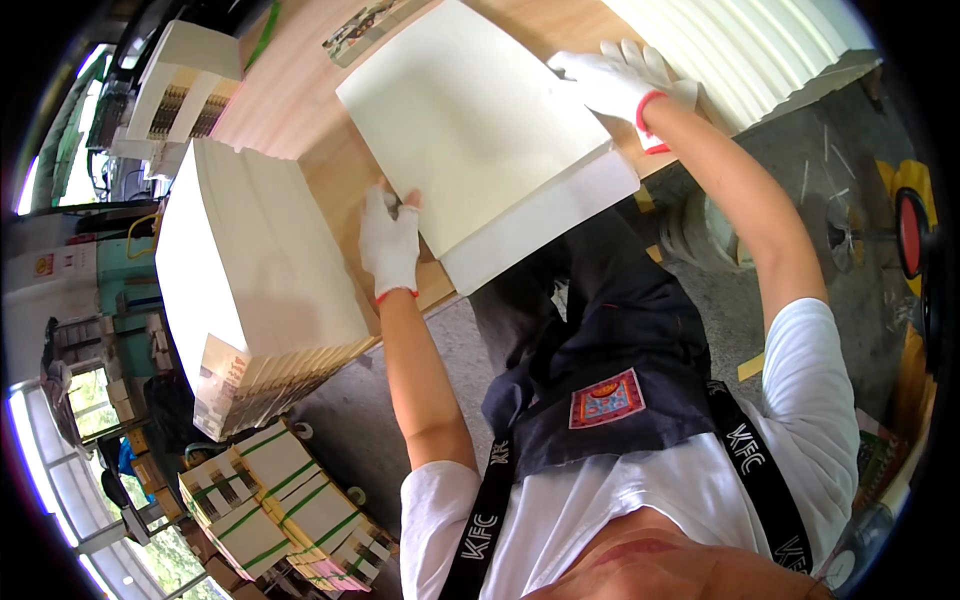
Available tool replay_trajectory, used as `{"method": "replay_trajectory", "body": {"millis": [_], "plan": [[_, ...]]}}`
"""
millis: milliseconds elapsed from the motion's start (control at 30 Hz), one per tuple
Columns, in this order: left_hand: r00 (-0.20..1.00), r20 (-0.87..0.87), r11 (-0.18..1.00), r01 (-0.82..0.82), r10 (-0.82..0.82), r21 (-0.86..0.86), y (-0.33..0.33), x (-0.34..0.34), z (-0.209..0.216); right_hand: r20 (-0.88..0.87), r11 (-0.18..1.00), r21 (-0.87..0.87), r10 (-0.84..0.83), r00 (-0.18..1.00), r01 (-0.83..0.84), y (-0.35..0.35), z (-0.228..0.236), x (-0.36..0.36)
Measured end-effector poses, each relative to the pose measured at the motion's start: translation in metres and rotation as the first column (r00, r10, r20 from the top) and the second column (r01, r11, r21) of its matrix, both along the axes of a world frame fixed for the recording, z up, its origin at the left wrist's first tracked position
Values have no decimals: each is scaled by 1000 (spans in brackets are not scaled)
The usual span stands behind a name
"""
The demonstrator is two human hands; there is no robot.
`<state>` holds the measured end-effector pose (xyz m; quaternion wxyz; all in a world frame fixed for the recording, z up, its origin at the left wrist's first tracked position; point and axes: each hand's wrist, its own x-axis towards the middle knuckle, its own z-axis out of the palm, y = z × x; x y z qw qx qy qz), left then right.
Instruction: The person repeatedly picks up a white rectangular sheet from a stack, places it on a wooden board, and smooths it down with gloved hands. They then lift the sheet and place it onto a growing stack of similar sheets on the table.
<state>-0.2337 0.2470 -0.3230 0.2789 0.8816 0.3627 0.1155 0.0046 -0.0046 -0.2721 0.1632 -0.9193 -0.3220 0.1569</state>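
In front of me lies a thick stack of large white paper sheets [480,120], turned at an angle on the wooden table. My left hand [390,238], in a white glove with a red cuff, is at the stack's near left edge. Its thumb and a finger stand apart, with bare skin showing at the tips; the other fingers are partly hidden. On the opposite side, my right hand [612,82], gloved the same way, lies flat by the right edge, fingers stretched out. Something white with red edging shows under that wrist.
A tall block of stacked sheets [255,255] stands to the left, a white ridged stack [750,50] at the far right. Printed pieces [365,30] lie on the table [275,110] at the back. Green-strapped bundles [280,500] sit lower left; a fan-like round object [910,235] stands right.
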Motion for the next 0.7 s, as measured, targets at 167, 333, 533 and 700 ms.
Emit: {"method": "replay_trajectory", "body": {"millis": [167,333,533,700], "plan": [[980,164,958,63,-113,281,-32,-46,-21,478,971,-238,100,872,19,-35,-9,-18],[953,89,902,241,-290,359,-52,-60,-18,363,985,-9,166,917,-174,-71,-59,-55],[949,99,904,248,-298,348,-51,-64,-20,356,991,41,107,928,-130,-72,-62,-62],[961,7,904,258,-277,341,-54,-60,-8,357,986,104,83,930,-128,-71,-66,-61]]}}
